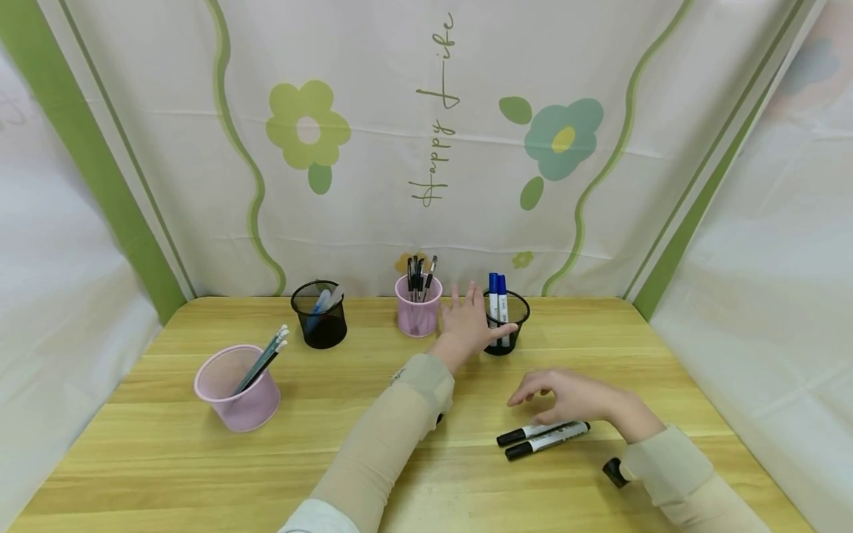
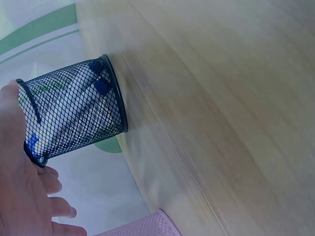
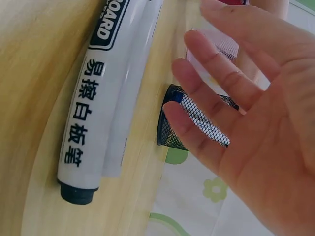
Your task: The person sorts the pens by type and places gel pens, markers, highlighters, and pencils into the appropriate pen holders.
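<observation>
My left hand (image 1: 466, 326), its fingers spread, is at the black mesh pen cup (image 2: 110, 110) at the back right. Its thumb crosses the cup's near side in the head view. Inside that cup stand two white markers with blue caps (image 1: 493, 285). My right hand (image 1: 573, 394) hovers with loosely bent fingers over two whiteboard markers (image 1: 548, 441) lying side by side. These have white barrels and black caps, with black lettering in the right wrist view. Nothing shows between the right fingers.
Left of my left hand, a pink mesh cup (image 1: 416, 318) holds several black pens (image 1: 415, 277). Another black mesh cup (image 1: 326, 333) holds bluish pens. A pink cup (image 1: 246, 411) with pencils (image 1: 263, 363) stands at the left. Printed curtains (image 1: 400, 148) surround the wooden table (image 1: 166, 459).
</observation>
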Motion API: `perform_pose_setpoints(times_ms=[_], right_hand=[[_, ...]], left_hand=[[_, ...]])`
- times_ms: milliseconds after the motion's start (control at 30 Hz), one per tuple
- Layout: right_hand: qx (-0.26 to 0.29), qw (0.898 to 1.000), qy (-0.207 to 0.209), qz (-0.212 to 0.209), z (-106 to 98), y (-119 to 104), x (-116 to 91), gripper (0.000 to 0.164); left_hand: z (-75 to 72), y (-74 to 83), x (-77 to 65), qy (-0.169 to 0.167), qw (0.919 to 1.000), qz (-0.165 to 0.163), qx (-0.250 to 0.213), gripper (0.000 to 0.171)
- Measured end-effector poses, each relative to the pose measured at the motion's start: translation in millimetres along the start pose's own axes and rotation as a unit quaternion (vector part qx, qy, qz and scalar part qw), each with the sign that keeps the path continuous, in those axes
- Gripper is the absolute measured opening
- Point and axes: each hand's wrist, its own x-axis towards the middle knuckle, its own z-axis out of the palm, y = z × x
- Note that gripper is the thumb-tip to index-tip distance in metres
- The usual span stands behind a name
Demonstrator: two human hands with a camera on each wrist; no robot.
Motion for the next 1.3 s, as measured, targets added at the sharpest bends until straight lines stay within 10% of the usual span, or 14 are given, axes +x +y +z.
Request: perform_pose_setpoints(times_ms=[1300], right_hand=[[-0.008, 0.999, -0.012, 0.044, 11.5, 8.5, 2.7, 0.045]], left_hand=[[1.0, 0.0, 0.1, 0.006, 1.0, 0.001, -0.003, 0.114]])
